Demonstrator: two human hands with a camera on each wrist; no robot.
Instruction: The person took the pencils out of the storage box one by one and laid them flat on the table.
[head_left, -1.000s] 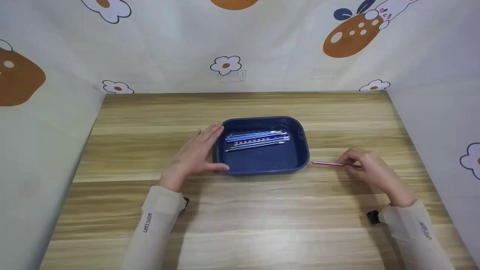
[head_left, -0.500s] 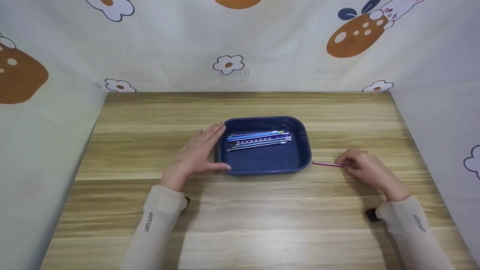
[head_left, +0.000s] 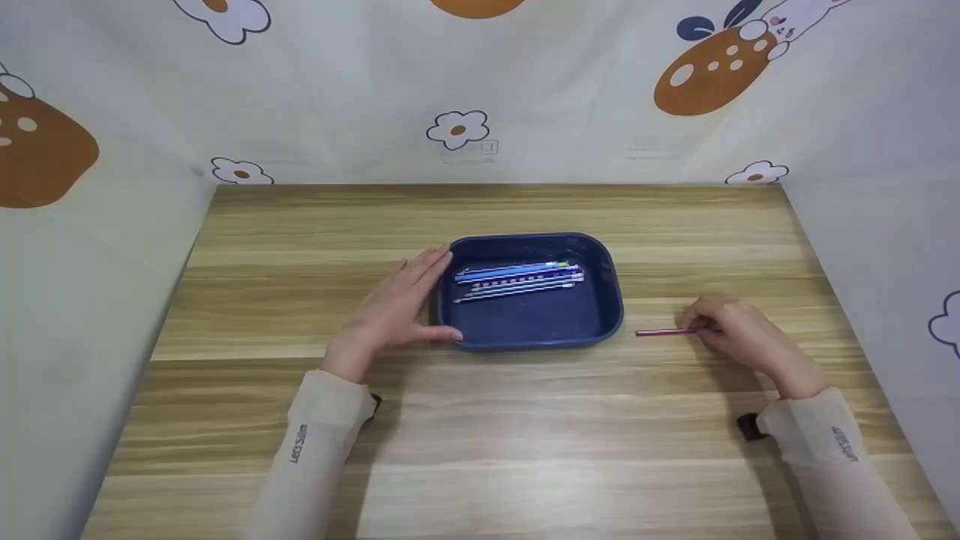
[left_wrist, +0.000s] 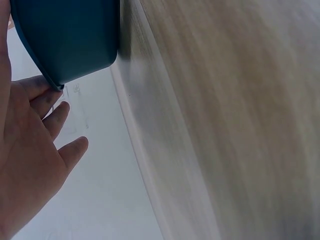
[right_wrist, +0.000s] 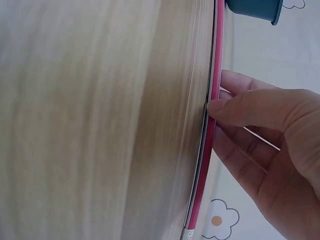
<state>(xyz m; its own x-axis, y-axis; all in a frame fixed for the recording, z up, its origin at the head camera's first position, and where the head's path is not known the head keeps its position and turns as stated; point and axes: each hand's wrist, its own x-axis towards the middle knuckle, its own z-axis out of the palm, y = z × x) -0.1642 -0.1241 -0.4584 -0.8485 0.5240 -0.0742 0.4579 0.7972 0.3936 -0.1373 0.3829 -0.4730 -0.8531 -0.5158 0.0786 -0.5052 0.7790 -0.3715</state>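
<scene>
A dark blue tray (head_left: 536, 345) lies on the table, holding several blue and patterned pencils (head_left: 517, 281) side by side. My left hand (head_left: 390, 307) rests at its left end, thumb on the near corner and straight fingers along the far corner. In the left wrist view, fingertips of the left hand (left_wrist: 37, 130) touch the tray's rim (left_wrist: 55, 85). My right hand (head_left: 739, 334), right of the tray, pinches a pink pencil (head_left: 664, 331) low over the table. The right wrist view shows the right hand's thumb and fingers on the pencil (right_wrist: 216, 60), whose white-tipped end points down in that view.
The wooden table (head_left: 495, 435) is bounded by a patterned cloth (head_left: 337, 97) at the back and pale sides left and right. A dark wrist camera (head_left: 750, 426) sticks out from the right sleeve (head_left: 817, 435).
My right hand and the pink pencil have shifted slightly right, so the pencil's end stands farther from the tray. My left hand keeps its place on the tray.
</scene>
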